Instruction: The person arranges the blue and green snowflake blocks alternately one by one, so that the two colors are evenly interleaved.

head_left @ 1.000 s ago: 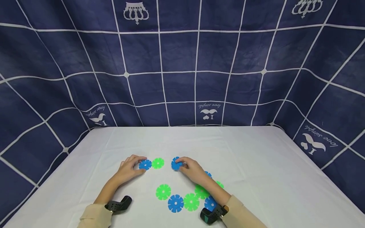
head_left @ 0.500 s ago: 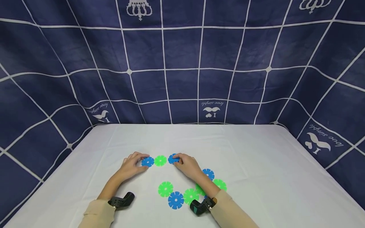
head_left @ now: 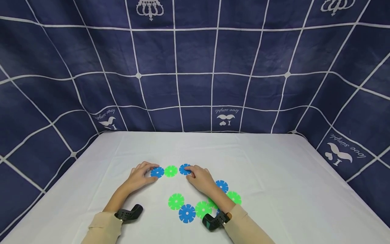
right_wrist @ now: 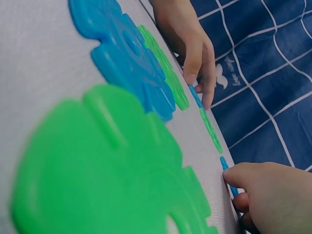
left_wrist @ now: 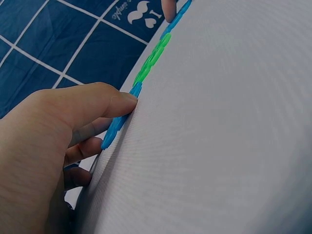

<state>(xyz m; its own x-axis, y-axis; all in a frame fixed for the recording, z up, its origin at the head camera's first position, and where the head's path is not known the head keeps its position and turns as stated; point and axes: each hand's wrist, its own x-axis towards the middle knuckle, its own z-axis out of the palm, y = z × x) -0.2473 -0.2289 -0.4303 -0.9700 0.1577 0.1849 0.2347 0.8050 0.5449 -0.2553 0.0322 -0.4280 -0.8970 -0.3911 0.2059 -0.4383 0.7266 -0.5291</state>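
On the white table, a blue notched snowflake disc lies between the thumb and fingers of my left hand, which pinches it by its edges. Directly right of it, touching or nearly so, is a green snowflake disc. A second blue snowflake disc sits past a small gap from the green one. My right hand pinches that one, index finger on top and thumb at the near edge. In the right wrist view both hands flank this row, with the green disc between them.
Nearer the person lies a curved row of green and blue discs, starting with a green disc and a blue disc. My right forearm passes over part of it. A dark blue gridded curtain surrounds the table's back and sides.
My right hand has brought its blue disc leftward, narrowing the gap to the green disc. My left hand keeps its place at the left blue disc. The last half second shows almost no motion.
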